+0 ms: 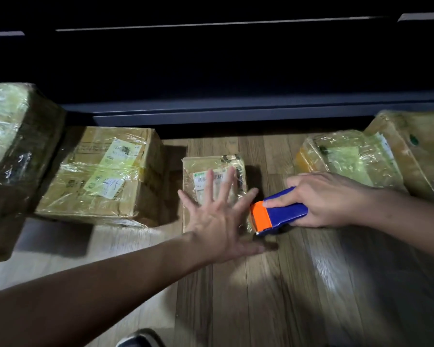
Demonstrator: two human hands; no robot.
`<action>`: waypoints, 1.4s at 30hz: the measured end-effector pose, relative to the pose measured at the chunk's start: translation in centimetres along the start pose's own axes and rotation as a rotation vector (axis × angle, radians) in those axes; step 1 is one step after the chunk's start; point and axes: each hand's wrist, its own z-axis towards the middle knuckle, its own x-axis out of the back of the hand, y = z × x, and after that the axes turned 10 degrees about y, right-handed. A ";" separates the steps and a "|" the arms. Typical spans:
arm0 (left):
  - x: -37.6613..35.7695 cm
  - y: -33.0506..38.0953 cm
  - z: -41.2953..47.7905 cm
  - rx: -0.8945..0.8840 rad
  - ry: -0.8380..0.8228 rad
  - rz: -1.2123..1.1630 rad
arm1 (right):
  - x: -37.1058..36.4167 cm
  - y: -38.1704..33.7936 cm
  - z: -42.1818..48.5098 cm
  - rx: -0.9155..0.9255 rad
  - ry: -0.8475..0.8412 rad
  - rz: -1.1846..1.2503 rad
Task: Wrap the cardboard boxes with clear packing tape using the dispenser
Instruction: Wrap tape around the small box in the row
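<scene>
Five brown cardboard boxes, all glossy with clear tape, sit on the wood-plank floor [261, 296]. The biggest, a tall dark-sided box [10, 151], stands well out to the left of the left hand [218, 221]. A squat labelled box [103, 176] sits just left of that hand. Beyond the right hand [331, 199] are a crinkly yellowish box [346, 156] and, further right, a tan corner box [416, 146].

The smallest, a flat labelled box [211, 169], lies under the left hand with its long axis running straight away from the person. The left arm reaches in from the lower left. Its palm is pressed flat on the near half of the lid, and its fingers are straight, fanned wide and gripping nothing.

The right hand comes in from the right and grasps the blue-and-orange tape dispenser [278, 211]. It curls round the blue body, with the forefinger stretched along the top toward the orange end. The dispenser's long axis runs left to right, slightly tilted. Its orange cutter end points left at the flat box's near right edge, just beside the left hand's thumb side. I cannot tell whether it is touching the box.
</scene>
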 end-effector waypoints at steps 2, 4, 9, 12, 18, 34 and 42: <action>-0.5 1.2 1.0 -0.026 0.002 0.047 | -0.1 -0.6 0.1 -0.017 0.024 0.002; -1.1 1.4 1.6 -0.017 0.041 0.078 | -0.1 -1.0 0.1 -0.032 0.027 0.008; -1.6 0.1 0.6 -0.018 0.136 0.001 | 1.0 -2.0 0.1 -0.050 0.038 0.056; -1.8 -2.7 -0.8 -0.078 0.382 -0.340 | 2.7 -3.9 0.4 -0.032 0.053 0.077; -1.8 -9.2 -3.7 -0.164 0.652 -0.633 | 7.4 -9.7 3.3 0.032 0.109 0.034; -3.3 -12.3 -5.4 -0.092 0.542 -0.777 | 8.6 -5.4 2.1 -0.043 -0.101 0.061; -3.0 -12.7 -5.5 -0.093 0.474 -0.801 | 4.0 -6.9 2.6 -0.014 0.006 0.019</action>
